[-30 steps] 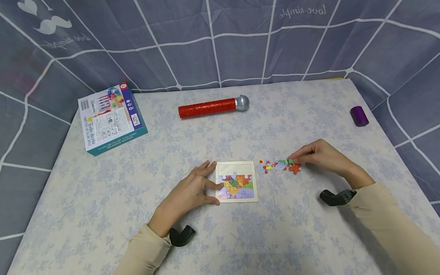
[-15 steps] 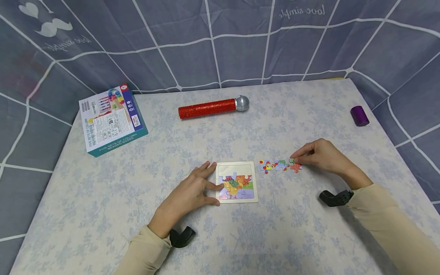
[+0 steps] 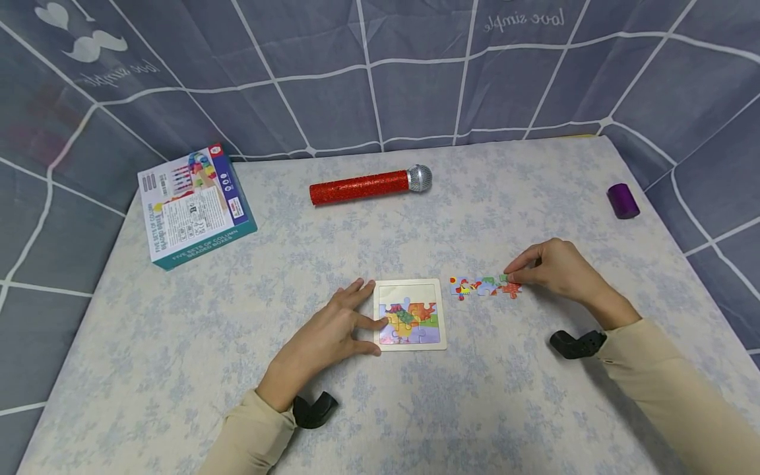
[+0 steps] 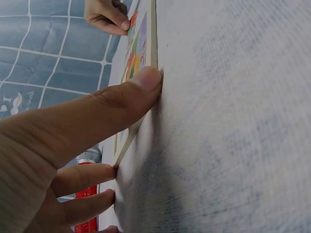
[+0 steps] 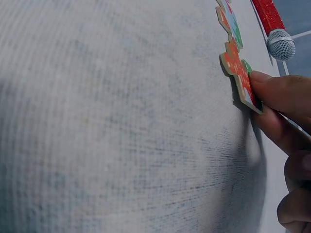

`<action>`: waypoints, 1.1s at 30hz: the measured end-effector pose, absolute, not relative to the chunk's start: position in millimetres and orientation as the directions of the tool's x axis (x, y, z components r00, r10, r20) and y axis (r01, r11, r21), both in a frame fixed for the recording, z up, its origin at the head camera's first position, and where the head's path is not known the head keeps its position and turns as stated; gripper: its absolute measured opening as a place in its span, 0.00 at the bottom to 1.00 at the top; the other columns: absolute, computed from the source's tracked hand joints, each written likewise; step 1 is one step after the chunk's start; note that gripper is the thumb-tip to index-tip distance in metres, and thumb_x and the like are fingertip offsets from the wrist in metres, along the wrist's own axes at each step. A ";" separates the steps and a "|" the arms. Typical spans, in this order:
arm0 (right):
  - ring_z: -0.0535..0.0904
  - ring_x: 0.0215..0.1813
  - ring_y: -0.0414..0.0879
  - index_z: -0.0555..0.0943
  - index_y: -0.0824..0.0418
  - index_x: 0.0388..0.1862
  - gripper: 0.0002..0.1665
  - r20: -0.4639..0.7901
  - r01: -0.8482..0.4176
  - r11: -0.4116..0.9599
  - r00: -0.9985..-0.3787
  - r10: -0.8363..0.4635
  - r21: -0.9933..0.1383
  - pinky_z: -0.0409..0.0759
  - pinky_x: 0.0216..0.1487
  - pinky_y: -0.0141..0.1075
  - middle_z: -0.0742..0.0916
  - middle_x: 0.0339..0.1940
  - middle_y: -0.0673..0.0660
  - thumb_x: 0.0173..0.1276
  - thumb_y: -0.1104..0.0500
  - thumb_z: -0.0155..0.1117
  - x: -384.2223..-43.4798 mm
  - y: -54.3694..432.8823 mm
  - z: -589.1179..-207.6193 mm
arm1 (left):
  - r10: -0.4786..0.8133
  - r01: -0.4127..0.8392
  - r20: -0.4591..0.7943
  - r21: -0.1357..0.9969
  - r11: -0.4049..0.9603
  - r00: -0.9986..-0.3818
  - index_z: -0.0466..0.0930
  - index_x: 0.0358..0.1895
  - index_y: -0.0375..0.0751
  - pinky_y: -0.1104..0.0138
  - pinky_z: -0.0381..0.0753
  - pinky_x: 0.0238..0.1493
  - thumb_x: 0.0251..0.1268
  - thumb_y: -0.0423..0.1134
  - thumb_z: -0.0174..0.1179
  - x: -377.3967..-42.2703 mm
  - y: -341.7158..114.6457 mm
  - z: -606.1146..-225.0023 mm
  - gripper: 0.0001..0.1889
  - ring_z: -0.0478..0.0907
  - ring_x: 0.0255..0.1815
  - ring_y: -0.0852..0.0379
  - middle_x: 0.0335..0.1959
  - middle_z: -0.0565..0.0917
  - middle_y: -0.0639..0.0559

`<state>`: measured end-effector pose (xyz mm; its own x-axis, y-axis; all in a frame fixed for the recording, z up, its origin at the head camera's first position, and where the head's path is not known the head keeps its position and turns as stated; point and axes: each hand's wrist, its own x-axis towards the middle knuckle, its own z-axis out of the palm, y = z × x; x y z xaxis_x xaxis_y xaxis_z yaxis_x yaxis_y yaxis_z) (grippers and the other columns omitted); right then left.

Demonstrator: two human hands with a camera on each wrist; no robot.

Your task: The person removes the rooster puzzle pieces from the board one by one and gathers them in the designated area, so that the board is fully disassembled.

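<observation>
A small jigsaw puzzle tray [image 3: 442, 316] with a pale rim lies flat on the table, its lower part filled with colourful pieces and its top strip bare. My left hand [image 3: 338, 324] rests at its left side, thumb at the near corner and forefinger over the rim. In the left wrist view the thumb [image 4: 141, 80] touches the tray's edge. Right of the tray, several loose puzzle pieces [image 3: 475, 285] lie in a row. At the row's right end my right hand [image 3: 555, 267] pinches a puzzle piece [image 5: 239, 73] with thumb and forefinger; its fingertips partly cover it.
A red glittery toy microphone [image 3: 362, 187] lies behind the tray. At the back left is a bead-set box [image 3: 196, 204]; a purple cylinder [image 3: 623, 201] lies near the right edge. Grey-blue gridded curtains [image 3: 415, 86] surround the table's back and sides.
My right hand has shifted slightly to the right at the end of the row, with the red and green pieces there shifting too. The left hand and the tray have stayed put.
</observation>
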<state>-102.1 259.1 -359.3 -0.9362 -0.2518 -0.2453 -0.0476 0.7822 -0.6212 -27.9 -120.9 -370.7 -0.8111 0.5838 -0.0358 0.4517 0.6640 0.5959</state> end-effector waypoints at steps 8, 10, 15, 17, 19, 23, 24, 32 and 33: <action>0.72 0.29 0.40 0.91 0.59 0.36 0.06 -0.221 -0.083 0.775 -0.935 -0.279 -0.626 0.67 0.27 0.32 0.89 0.30 0.50 0.60 0.60 0.74 -101.6 259.7 -356.9 | 0.588 0.459 -0.025 0.597 0.658 -0.809 0.87 0.49 0.39 0.40 0.54 0.71 0.44 0.42 0.78 -27.8 -121.1 -371.1 0.25 0.53 0.76 0.36 0.72 0.64 0.33; 0.72 0.29 0.40 0.91 0.59 0.35 0.06 -0.211 -0.091 0.774 -0.936 -0.281 -0.626 0.68 0.27 0.32 0.89 0.31 0.51 0.60 0.60 0.74 -101.7 259.2 -356.7 | 0.589 0.462 -0.024 0.594 0.659 -0.808 0.87 0.49 0.39 0.40 0.54 0.70 0.44 0.42 0.78 -27.8 -121.5 -370.9 0.25 0.53 0.76 0.36 0.72 0.64 0.32; 0.71 0.28 0.41 0.91 0.59 0.34 0.05 -0.194 -0.094 0.783 -0.944 -0.265 -0.615 0.68 0.26 0.32 0.88 0.32 0.51 0.59 0.60 0.74 -101.4 257.7 -357.9 | 0.591 0.474 -0.012 0.585 0.658 -0.806 0.87 0.49 0.38 0.39 0.55 0.70 0.44 0.42 0.79 -27.6 -122.3 -371.4 0.25 0.54 0.75 0.35 0.71 0.64 0.31; 0.69 0.27 0.41 0.91 0.58 0.33 0.05 -0.194 -0.090 0.792 -0.947 -0.256 -0.604 0.66 0.25 0.33 0.87 0.28 0.50 0.59 0.59 0.75 -101.0 257.7 -358.9 | 0.592 0.476 -0.008 0.586 0.656 -0.806 0.87 0.48 0.37 0.39 0.55 0.69 0.44 0.41 0.79 -27.6 -122.4 -371.8 0.25 0.54 0.75 0.34 0.71 0.65 0.31; 0.69 0.26 0.41 0.90 0.58 0.33 0.05 -0.192 -0.091 0.797 -0.948 -0.252 -0.597 0.66 0.24 0.33 0.86 0.26 0.50 0.59 0.59 0.75 -100.6 258.2 -360.4 | 0.593 0.475 -0.009 0.589 0.654 -0.805 0.87 0.48 0.37 0.38 0.55 0.68 0.44 0.41 0.79 -27.7 -122.5 -371.9 0.24 0.54 0.75 0.34 0.71 0.65 0.31; 0.67 0.25 0.41 0.90 0.58 0.34 0.05 -0.182 -0.106 0.797 -0.948 -0.261 -0.594 0.65 0.23 0.34 0.84 0.25 0.49 0.60 0.58 0.74 -99.9 258.9 -362.3 | 0.595 0.471 -0.014 0.596 0.650 -0.804 0.87 0.48 0.37 0.37 0.55 0.68 0.44 0.41 0.79 -28.2 -122.3 -371.5 0.24 0.53 0.75 0.34 0.70 0.65 0.30; 0.67 0.25 0.41 0.90 0.58 0.34 0.05 -0.180 -0.109 0.796 -0.948 -0.264 -0.595 0.65 0.23 0.34 0.84 0.25 0.49 0.60 0.58 0.74 -99.8 258.9 -362.5 | 0.596 0.471 -0.014 0.598 0.649 -0.803 0.87 0.48 0.37 0.37 0.55 0.68 0.44 0.41 0.79 -28.4 -122.3 -371.3 0.24 0.53 0.75 0.34 0.70 0.65 0.30; 0.70 0.26 0.41 0.90 0.58 0.36 0.07 -0.208 -0.089 0.796 -0.942 -0.262 -0.598 0.66 0.25 0.33 0.87 0.26 0.49 0.63 0.57 0.72 -99.0 258.9 -360.5 | 0.602 0.475 -0.006 0.609 0.635 -0.798 0.88 0.48 0.38 0.37 0.54 0.69 0.45 0.41 0.78 -28.4 -123.7 -372.3 0.23 0.53 0.76 0.35 0.70 0.65 0.31; 0.70 0.27 0.41 0.90 0.58 0.36 0.07 -0.211 -0.087 0.797 -0.942 -0.262 -0.598 0.67 0.26 0.33 0.87 0.27 0.49 0.63 0.56 0.71 -98.8 259.2 -359.9 | 0.602 0.474 -0.006 0.611 0.634 -0.798 0.88 0.48 0.38 0.38 0.54 0.69 0.45 0.41 0.78 -28.3 -123.9 -372.6 0.23 0.53 0.76 0.35 0.70 0.65 0.31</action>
<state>-98.8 259.2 -359.9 -0.9418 -0.2616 -0.2111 -0.0872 0.7967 -0.5981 -28.3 -123.9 -372.6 -0.7982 0.6024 -0.0056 0.4743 0.6341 0.6107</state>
